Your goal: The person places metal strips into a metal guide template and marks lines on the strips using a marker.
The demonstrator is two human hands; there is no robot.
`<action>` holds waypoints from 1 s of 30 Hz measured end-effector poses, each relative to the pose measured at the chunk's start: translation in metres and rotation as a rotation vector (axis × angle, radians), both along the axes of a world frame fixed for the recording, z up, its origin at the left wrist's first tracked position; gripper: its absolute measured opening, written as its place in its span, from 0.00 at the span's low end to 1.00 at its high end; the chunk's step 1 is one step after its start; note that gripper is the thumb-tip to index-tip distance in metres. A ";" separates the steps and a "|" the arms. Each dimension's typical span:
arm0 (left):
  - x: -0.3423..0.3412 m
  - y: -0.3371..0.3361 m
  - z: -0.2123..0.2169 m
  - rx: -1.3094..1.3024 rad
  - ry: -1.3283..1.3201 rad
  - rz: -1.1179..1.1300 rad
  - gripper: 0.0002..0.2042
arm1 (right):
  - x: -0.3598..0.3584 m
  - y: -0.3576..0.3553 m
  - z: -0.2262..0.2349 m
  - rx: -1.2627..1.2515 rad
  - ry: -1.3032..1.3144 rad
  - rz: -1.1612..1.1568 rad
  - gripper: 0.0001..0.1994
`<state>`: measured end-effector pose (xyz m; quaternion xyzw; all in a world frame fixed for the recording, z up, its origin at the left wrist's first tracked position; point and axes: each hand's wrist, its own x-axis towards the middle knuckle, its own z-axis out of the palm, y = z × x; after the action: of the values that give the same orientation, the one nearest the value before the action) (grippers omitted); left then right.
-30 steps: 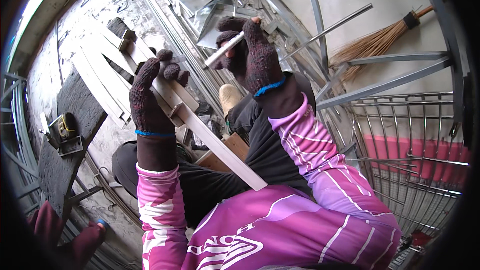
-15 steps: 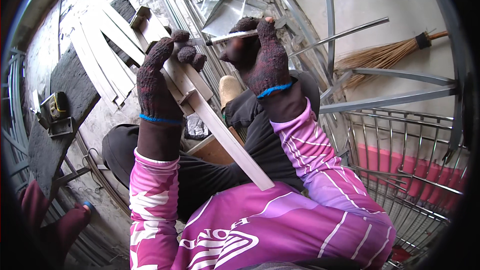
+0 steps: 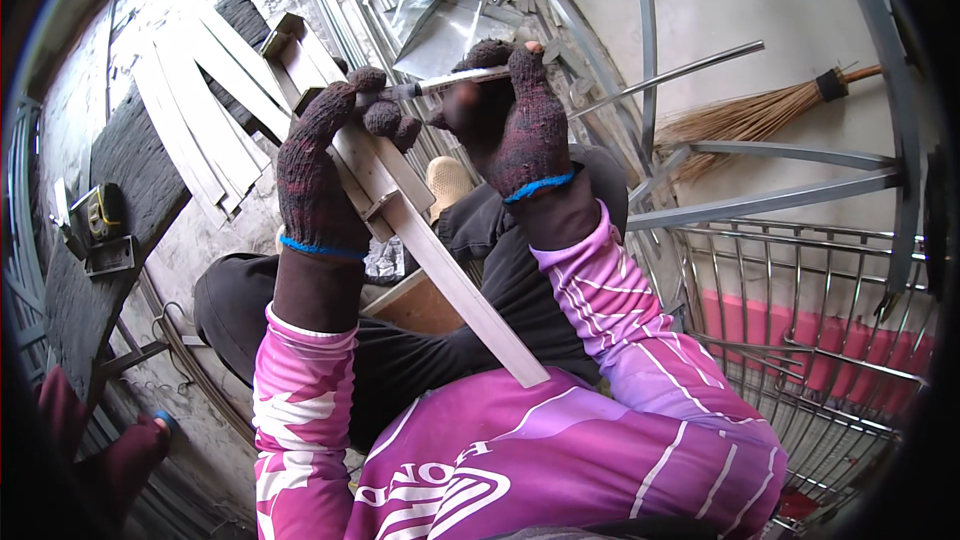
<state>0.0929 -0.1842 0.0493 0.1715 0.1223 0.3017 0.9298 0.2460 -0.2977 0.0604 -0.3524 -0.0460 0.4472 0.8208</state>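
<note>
My right hand (image 3: 525, 135), in a dark knitted glove with a blue cuff, grips a slim white pen-like tool (image 3: 462, 78) with a dark band and greyish end. The fingers of my left hand (image 3: 325, 165), gloved alike, are closed around that end at the other side. Below the left hand lies a long pale flat strip (image 3: 470, 300), slanting down to my shirt. It passes by a wooden block assembly (image 3: 375, 165) with a small metal upright. Part of the block is hidden behind the left hand.
More pale strips (image 3: 190, 110) lie on a dark plank (image 3: 130, 160) at left, with a yellow-black tape measure (image 3: 103, 212). Sheet-metal pieces (image 3: 435, 15) and bars are at the far side. A broom (image 3: 750, 120), metal frame bars (image 3: 770, 195) and a wire cart (image 3: 800, 340) stand right.
The view has shifted slightly. Both hands keep their hold on the pen-like tool and have come a little closer together. The strip lies nearly as before.
</note>
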 end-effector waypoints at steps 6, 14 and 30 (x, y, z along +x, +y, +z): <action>-0.001 0.004 -0.003 0.029 -0.001 0.011 0.17 | -0.006 -0.003 0.003 0.070 0.019 0.147 0.19; -0.001 -0.009 -0.002 0.395 0.274 0.165 0.16 | -0.011 0.000 -0.012 0.077 0.089 0.088 0.16; 0.007 -0.068 0.004 -0.103 0.243 -0.342 0.27 | 0.026 -0.125 0.036 -0.044 -0.514 -0.171 0.19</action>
<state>0.1004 -0.2520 0.0534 0.1773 0.2177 0.1101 0.9534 0.2716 -0.4223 0.0960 -0.4747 -0.2133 0.2731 0.8091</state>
